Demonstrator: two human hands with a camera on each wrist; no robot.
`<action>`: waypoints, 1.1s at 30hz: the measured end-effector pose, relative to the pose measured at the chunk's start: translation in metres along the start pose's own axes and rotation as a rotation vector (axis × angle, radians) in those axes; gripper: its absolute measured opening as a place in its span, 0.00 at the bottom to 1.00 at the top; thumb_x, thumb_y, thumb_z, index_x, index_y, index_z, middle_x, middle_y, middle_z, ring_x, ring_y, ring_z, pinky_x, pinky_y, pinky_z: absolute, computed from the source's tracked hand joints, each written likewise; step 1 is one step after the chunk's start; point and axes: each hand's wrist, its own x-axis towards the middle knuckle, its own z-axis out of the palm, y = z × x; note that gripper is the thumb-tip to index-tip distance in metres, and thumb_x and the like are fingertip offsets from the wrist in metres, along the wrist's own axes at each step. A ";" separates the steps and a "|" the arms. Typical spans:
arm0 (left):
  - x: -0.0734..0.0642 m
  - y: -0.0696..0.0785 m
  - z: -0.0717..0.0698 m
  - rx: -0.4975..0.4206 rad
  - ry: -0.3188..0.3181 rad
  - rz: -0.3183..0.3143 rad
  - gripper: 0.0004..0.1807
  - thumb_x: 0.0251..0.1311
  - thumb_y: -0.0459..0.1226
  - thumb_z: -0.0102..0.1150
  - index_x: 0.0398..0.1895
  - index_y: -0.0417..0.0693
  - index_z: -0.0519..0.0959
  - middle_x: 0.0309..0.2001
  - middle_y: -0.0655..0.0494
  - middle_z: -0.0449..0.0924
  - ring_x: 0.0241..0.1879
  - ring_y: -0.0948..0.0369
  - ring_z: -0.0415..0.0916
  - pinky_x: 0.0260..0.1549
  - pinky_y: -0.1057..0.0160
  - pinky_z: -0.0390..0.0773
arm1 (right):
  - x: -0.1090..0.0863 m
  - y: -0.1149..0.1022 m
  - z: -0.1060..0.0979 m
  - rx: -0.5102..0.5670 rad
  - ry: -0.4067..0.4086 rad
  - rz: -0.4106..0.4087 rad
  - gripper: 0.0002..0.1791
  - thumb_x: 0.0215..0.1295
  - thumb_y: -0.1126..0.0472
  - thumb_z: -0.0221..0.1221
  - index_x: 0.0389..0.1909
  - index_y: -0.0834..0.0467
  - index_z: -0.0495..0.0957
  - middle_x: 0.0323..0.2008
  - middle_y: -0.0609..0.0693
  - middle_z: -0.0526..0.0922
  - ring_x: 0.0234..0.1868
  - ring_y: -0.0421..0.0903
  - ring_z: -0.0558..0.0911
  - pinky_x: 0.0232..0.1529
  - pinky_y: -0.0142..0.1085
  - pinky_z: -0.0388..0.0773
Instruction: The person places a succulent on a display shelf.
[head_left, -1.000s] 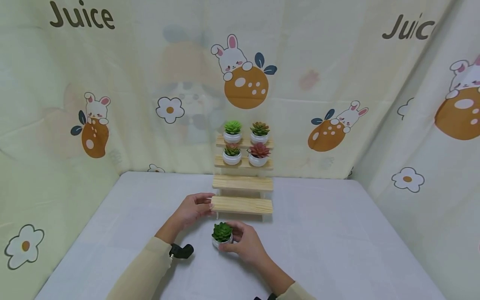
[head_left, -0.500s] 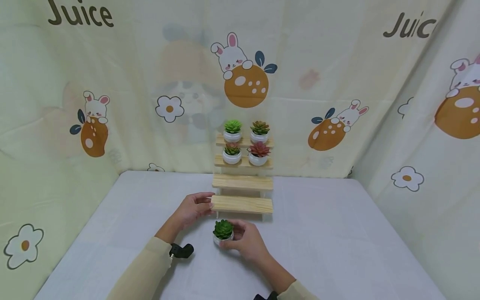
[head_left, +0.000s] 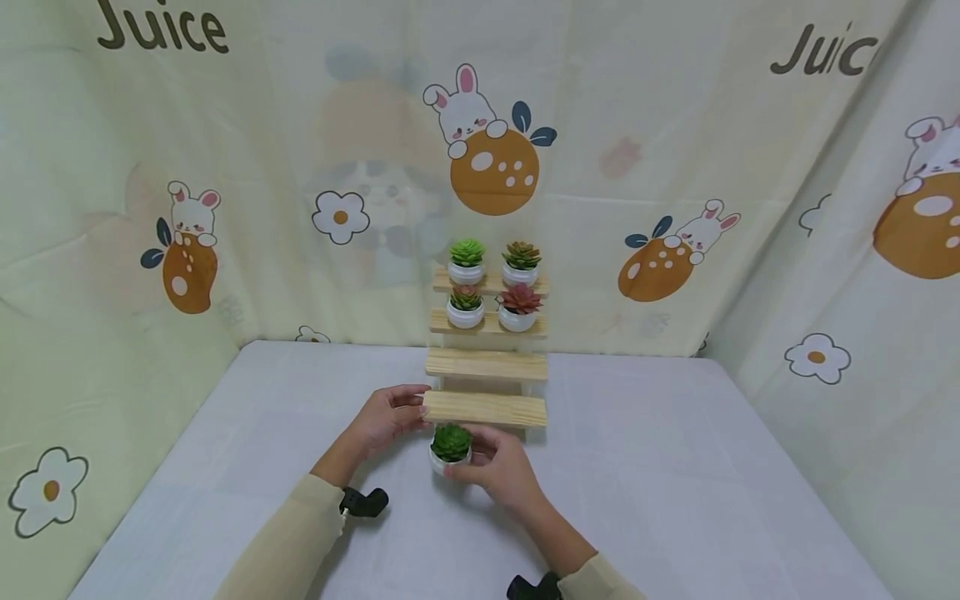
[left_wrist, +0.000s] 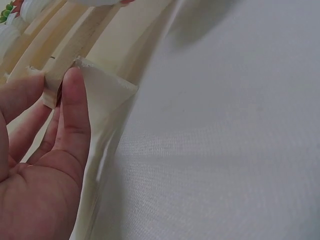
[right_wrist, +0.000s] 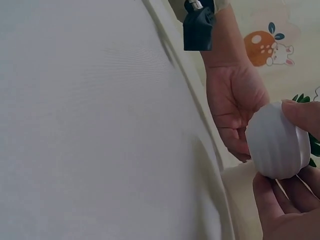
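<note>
My right hand point(head_left: 501, 467) grips a small green succulent point(head_left: 452, 442) in a white pot point(right_wrist: 277, 142), thumb on one side and fingers on the other. It hangs in front of the lowest step of a wooden tiered stand point(head_left: 483, 408). At that step's left end, my left hand point(head_left: 388, 421) pinches the board between thumb and fingers, as the left wrist view shows up close. The two lower steps carry nothing. Part of the stand's lower support is hidden behind the potted plant and right hand.
Higher on the stand sit a bright green succulent point(head_left: 467, 254), a brownish-green one point(head_left: 521, 257), a red-tipped green one point(head_left: 465, 302) and a red one point(head_left: 519, 302), all in white pots. A white cloth covers the table point(head_left: 660, 483); a printed curtain point(head_left: 285, 150) hangs behind.
My right hand has carried the potted succulent forward and slightly right, closer to the lowest step. The left hand keeps its place on the stand.
</note>
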 end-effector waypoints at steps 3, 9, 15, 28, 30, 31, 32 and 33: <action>0.001 0.000 0.000 -0.002 -0.003 -0.004 0.27 0.68 0.25 0.58 0.70 0.31 0.70 0.52 0.42 0.77 0.42 0.60 0.83 0.46 0.63 0.89 | 0.003 -0.005 -0.002 0.026 0.012 -0.007 0.35 0.51 0.66 0.77 0.62 0.65 0.78 0.58 0.62 0.84 0.58 0.52 0.84 0.55 0.31 0.85; 0.002 -0.003 -0.003 -0.011 -0.012 0.004 0.27 0.68 0.25 0.58 0.70 0.30 0.70 0.51 0.44 0.78 0.42 0.60 0.83 0.45 0.64 0.89 | 0.013 -0.015 -0.008 0.037 0.044 -0.015 0.34 0.52 0.65 0.77 0.62 0.62 0.79 0.59 0.59 0.83 0.58 0.50 0.84 0.57 0.31 0.85; 0.003 -0.004 -0.003 -0.031 -0.014 0.008 0.27 0.68 0.24 0.58 0.70 0.30 0.69 0.51 0.45 0.79 0.43 0.61 0.83 0.44 0.64 0.89 | 0.026 -0.025 -0.013 0.002 0.103 -0.009 0.33 0.51 0.62 0.79 0.60 0.60 0.81 0.57 0.58 0.85 0.56 0.50 0.85 0.56 0.33 0.86; 0.001 -0.003 -0.002 -0.051 -0.028 0.013 0.27 0.68 0.25 0.58 0.70 0.29 0.68 0.51 0.45 0.80 0.42 0.61 0.84 0.46 0.63 0.89 | 0.049 -0.041 -0.019 -0.089 0.181 -0.034 0.34 0.51 0.56 0.79 0.61 0.56 0.82 0.57 0.53 0.85 0.58 0.48 0.84 0.62 0.42 0.84; 0.001 -0.003 -0.002 -0.056 -0.024 0.006 0.27 0.68 0.25 0.58 0.70 0.30 0.69 0.51 0.45 0.79 0.43 0.61 0.83 0.47 0.62 0.89 | 0.054 -0.044 -0.020 -0.095 0.187 -0.037 0.33 0.51 0.57 0.79 0.60 0.55 0.82 0.56 0.53 0.86 0.58 0.48 0.84 0.63 0.42 0.83; 0.002 -0.003 -0.003 -0.056 -0.023 0.001 0.27 0.68 0.25 0.58 0.70 0.30 0.69 0.51 0.45 0.79 0.43 0.60 0.83 0.47 0.62 0.89 | 0.056 -0.045 -0.020 -0.097 0.191 -0.038 0.32 0.51 0.57 0.79 0.59 0.55 0.82 0.56 0.53 0.86 0.58 0.48 0.84 0.63 0.41 0.83; 0.002 -0.003 -0.003 -0.056 -0.022 -0.002 0.27 0.68 0.25 0.58 0.70 0.30 0.69 0.51 0.45 0.79 0.43 0.60 0.83 0.47 0.62 0.89 | 0.058 -0.047 -0.021 -0.102 0.195 -0.039 0.31 0.51 0.57 0.79 0.58 0.55 0.83 0.55 0.52 0.86 0.57 0.48 0.84 0.62 0.41 0.83; 0.002 -0.003 -0.003 -0.052 -0.020 -0.006 0.27 0.68 0.25 0.58 0.70 0.30 0.69 0.52 0.44 0.78 0.43 0.60 0.83 0.47 0.62 0.89 | 0.059 -0.048 -0.021 -0.106 0.197 -0.039 0.31 0.51 0.58 0.79 0.58 0.55 0.83 0.55 0.52 0.86 0.57 0.48 0.84 0.62 0.41 0.83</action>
